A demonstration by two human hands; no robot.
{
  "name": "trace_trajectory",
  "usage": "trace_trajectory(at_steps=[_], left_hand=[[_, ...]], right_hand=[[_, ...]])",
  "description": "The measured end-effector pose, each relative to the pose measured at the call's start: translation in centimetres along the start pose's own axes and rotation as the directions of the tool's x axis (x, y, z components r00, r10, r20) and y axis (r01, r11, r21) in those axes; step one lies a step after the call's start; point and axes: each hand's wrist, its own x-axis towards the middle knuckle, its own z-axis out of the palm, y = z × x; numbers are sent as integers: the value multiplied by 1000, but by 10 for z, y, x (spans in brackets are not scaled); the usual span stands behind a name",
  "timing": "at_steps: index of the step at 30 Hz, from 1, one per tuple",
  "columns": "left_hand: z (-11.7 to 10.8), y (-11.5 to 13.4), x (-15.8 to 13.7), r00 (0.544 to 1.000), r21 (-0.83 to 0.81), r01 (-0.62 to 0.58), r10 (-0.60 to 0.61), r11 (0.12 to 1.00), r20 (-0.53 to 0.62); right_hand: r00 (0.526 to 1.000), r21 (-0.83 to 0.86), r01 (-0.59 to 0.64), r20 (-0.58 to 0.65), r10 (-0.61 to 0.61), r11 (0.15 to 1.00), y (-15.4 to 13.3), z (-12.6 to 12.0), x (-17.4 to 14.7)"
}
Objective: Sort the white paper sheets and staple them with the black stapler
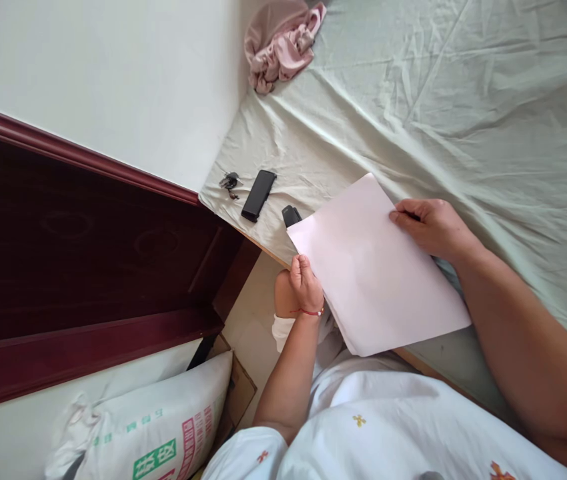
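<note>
A stack of white paper sheets is held in front of my body, tilted, over the edge of the bed. My left hand, with a red string bracelet at the wrist, is closed on the stack's left edge. On the opposite side, my right hand pinches the right edge between thumb and fingers. The top sheet looks blank. Just past the stack's far left corner, a small black object lies partly covered by the paper.
On the pale green bedsheet lie a black rectangular case-like object, keys and a crumpled pink cloth. A dark red wooden panel stands at left. Below it are a printed white sack and a cardboard box.
</note>
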Motion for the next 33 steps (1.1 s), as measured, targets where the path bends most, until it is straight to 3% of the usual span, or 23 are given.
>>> trace_trajectory(at_steps=[10, 18, 33], left_hand=[[1, 0, 2, 999, 37, 19, -18, 999, -38], [0, -6, 0, 1000, -14, 20, -20, 1000, 14], [0, 2, -2, 1000, 33, 9, -9, 999, -4]], right_hand=[[977, -31, 15, -212, -21, 999, 6, 5, 4], [985, -54, -10, -172, 1, 998, -4, 5, 1], [999, -56, -46, -16, 45, 997, -7, -1, -2]])
